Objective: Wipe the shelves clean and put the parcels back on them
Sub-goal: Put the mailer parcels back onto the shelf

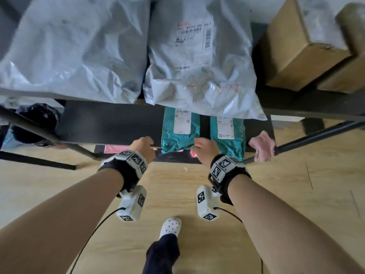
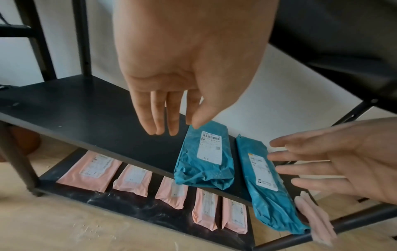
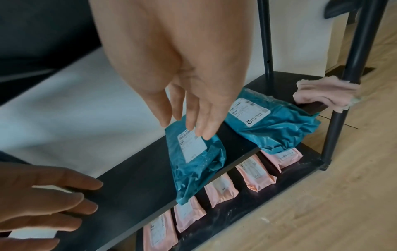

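Lying label-up on the middle shelf (image 2: 90, 108), the two teal parcels (image 2: 206, 156) sat side by side near its right end, their crinkled front ends overhanging the shelf's edge. They looked light and soft, the slick plastic likely to slide, so a grip across the padded middle seemed safer than one on the loose ends. Above the shelf's front edge the left hand (image 2: 189, 68) and right hand (image 3: 171, 64) hovered with relaxed, straightened fingers, holding nothing. A pink cloth (image 3: 326, 93) hung at the shelf's right corner; pink parcels (image 2: 133, 180) lined the shelf below.
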`<action>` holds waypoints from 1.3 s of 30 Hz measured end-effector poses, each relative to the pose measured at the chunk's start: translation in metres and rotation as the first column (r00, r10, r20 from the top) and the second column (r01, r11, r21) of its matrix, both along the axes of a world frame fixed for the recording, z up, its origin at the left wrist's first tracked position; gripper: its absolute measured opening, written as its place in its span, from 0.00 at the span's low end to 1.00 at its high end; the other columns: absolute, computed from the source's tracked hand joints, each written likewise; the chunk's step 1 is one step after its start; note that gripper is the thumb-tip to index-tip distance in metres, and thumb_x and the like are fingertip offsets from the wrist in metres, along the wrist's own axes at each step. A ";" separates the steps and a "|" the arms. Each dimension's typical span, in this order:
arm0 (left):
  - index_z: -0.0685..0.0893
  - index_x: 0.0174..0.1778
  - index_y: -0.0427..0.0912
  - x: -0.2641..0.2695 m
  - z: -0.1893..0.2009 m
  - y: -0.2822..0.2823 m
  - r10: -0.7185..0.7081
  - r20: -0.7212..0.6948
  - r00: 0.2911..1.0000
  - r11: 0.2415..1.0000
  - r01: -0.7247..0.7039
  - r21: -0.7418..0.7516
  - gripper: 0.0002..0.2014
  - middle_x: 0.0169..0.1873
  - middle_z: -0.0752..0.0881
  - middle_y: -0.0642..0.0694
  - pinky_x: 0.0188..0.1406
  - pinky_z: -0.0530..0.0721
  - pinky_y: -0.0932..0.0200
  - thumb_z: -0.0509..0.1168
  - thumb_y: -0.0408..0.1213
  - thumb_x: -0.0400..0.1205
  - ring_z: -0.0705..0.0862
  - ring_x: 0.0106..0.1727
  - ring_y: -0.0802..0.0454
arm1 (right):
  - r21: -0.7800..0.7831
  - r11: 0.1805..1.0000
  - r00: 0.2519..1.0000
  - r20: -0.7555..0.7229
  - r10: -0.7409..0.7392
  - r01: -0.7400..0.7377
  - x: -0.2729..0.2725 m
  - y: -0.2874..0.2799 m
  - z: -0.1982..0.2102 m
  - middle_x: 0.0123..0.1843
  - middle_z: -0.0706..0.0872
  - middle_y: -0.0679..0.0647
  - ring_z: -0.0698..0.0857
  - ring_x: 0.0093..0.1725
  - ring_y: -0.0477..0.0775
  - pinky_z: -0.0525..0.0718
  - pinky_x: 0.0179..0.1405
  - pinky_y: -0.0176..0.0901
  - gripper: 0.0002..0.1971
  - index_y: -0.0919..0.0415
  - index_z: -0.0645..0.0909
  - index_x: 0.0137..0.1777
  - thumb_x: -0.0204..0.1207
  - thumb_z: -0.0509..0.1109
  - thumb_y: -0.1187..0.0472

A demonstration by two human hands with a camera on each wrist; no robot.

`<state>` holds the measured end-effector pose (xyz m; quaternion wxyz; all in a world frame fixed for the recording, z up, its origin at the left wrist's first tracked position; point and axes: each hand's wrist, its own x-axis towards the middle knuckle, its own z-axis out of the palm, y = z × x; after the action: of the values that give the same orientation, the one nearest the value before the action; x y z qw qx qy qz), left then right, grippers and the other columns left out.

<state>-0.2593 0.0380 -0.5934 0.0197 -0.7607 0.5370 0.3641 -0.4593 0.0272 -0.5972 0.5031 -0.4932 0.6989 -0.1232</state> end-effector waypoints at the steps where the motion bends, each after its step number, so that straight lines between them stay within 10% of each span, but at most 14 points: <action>1: 0.80 0.66 0.42 0.000 0.012 0.012 -0.013 0.027 1.000 1.000 0.013 0.000 0.16 0.57 0.85 0.37 0.50 0.81 0.54 0.59 0.32 0.81 0.84 0.56 0.39 | 0.000 1.000 1.000 0.021 -0.003 0.003 0.004 0.011 0.013 0.73 0.78 0.61 0.77 0.73 0.56 0.74 0.71 0.43 0.23 0.67 0.72 0.75 0.80 0.66 0.67; 13: 0.78 0.68 0.37 0.051 0.131 0.192 -0.062 0.184 0.981 0.990 0.084 -0.116 0.16 0.64 0.81 0.37 0.64 0.78 0.51 0.54 0.31 0.85 0.80 0.64 0.39 | -0.181 0.930 0.947 -0.069 0.313 -0.320 0.072 0.164 0.136 0.70 0.81 0.61 0.80 0.69 0.58 0.74 0.69 0.43 0.20 0.66 0.76 0.72 0.80 0.66 0.67; 21: 0.78 0.67 0.36 0.123 0.191 0.313 0.174 0.144 0.974 0.981 -0.158 -0.115 0.17 0.65 0.80 0.36 0.67 0.77 0.47 0.57 0.31 0.83 0.79 0.65 0.38 | -0.197 0.737 0.763 -0.189 0.619 -0.647 0.157 0.242 0.190 0.69 0.82 0.60 0.80 0.69 0.61 0.76 0.69 0.48 0.19 0.61 0.77 0.71 0.81 0.64 0.62; 30: 0.76 0.69 0.41 0.265 0.221 0.371 0.341 0.228 0.912 0.936 -0.307 -0.172 0.17 0.68 0.76 0.39 0.68 0.73 0.51 0.56 0.33 0.84 0.76 0.68 0.40 | -0.196 0.526 0.561 -0.261 0.786 -0.828 0.314 0.273 0.218 0.71 0.80 0.59 0.78 0.71 0.59 0.72 0.70 0.44 0.20 0.59 0.75 0.74 0.82 0.63 0.61; 39: 0.80 0.64 0.41 0.446 0.228 0.375 0.371 0.218 0.903 0.927 -0.347 -0.140 0.14 0.64 0.79 0.39 0.65 0.78 0.51 0.58 0.34 0.84 0.79 0.64 0.39 | -0.240 0.512 0.564 -0.272 0.780 -0.825 0.515 0.262 0.244 0.72 0.80 0.57 0.78 0.70 0.59 0.75 0.71 0.46 0.20 0.57 0.74 0.75 0.83 0.62 0.60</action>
<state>0.1865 0.4132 -0.3657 -0.0201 -0.8851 0.3983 0.2400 0.0555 0.2893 -0.3531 0.3628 -0.8459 0.3891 0.0369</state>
